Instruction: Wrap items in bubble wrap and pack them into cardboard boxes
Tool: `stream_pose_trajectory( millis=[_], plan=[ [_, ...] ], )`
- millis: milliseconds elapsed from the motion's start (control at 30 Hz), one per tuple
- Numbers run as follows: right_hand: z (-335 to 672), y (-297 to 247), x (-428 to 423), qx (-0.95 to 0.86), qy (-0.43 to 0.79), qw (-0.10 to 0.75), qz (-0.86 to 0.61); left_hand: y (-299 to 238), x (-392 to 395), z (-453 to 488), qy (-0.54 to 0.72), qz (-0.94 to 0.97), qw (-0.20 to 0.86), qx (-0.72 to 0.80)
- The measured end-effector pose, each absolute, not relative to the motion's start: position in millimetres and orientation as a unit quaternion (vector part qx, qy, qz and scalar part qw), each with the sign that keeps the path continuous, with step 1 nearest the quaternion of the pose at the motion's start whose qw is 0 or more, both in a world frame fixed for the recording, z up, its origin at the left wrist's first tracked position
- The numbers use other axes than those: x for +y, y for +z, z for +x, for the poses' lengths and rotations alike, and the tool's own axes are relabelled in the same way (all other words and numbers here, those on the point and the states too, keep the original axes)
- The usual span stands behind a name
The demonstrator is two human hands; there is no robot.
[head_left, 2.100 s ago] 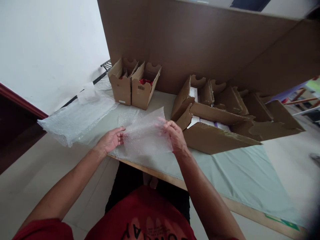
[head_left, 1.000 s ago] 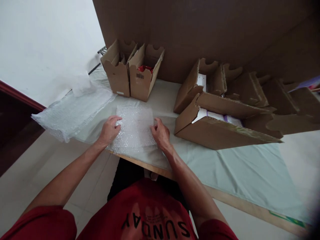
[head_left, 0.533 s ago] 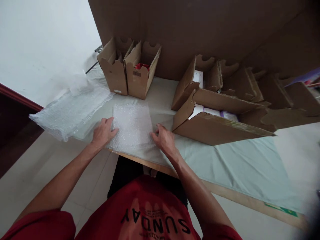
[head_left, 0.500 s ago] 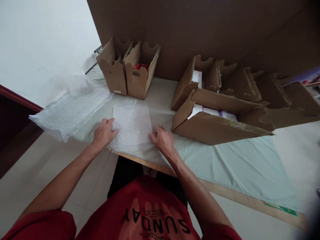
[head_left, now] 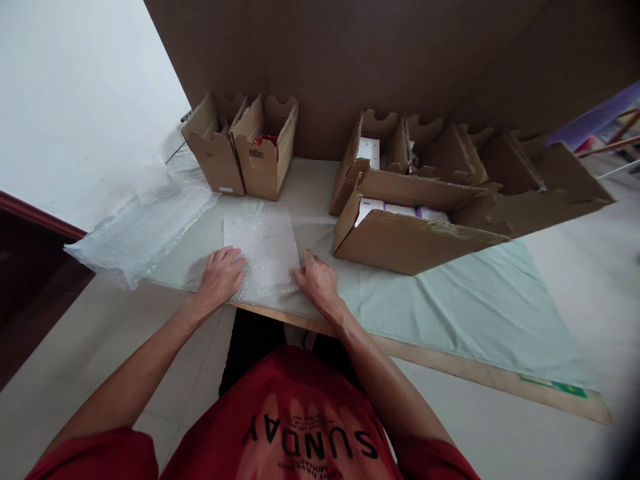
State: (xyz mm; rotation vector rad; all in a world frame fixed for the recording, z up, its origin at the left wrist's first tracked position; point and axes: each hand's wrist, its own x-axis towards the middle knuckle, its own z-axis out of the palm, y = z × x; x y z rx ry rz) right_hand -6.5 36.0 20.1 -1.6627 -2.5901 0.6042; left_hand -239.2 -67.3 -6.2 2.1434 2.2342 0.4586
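Note:
A clear bubble wrap sheet lies flat near the front edge of the table, roughly square. My left hand rests on its left edge, with fingers stretched over the plastic. At the opposite edge is my right hand, its thumb touching the wrap and its forefinger apart from the thumb. Neither hand has the sheet lifted. Further left lies a larger pile of bubble wrap, partly over the table's edge.
Two cardboard bins stand at the back left, one with something red inside. To the right, a long cardboard bin holds white and purple boxes, with several more bins behind it. A tall cardboard panel rises behind. Pale green cloth covers the table.
My left hand has moved inward onto the sheet, its fingers now lying over the left edge. My right hand stays at the right edge. The camera view has shifted slightly.

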Motion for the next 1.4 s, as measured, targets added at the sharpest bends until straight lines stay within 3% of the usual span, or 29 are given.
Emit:
stream_pose_trajectory(
  millis=[167,367,667,733,933,1100,1233,1400],
  plan=[
    [-9,19,28,-0.837,0.170,-0.012,-0.520,-12,-65,-241,0.126,0.676,0.046,0.724],
    [-11,16,33,-0.822,0.226,0.008,-0.522,-4,-66,-235,0.140,0.668,0.024,0.731],
    [14,-6,44,-0.630,0.571,0.188,-0.492,2,-83,-183,0.208,0.731,0.090,0.643],
    [27,-1,38,-0.645,0.562,0.194,-0.480,2,-82,-183,0.205,0.722,0.103,0.653],
    [71,29,14,-0.832,0.383,0.198,-0.350,9,-75,-186,0.221,0.701,0.207,0.646],
    [67,9,21,-0.809,0.457,0.156,-0.335,20,-71,-179,0.191,0.703,0.272,0.629],
    [56,-16,28,-0.735,0.523,0.207,-0.380,30,-66,-196,0.158,0.674,0.324,0.644],
    [49,-24,30,-0.724,0.481,0.235,-0.434,24,-56,-226,0.195,0.596,0.328,0.707]
  ],
)
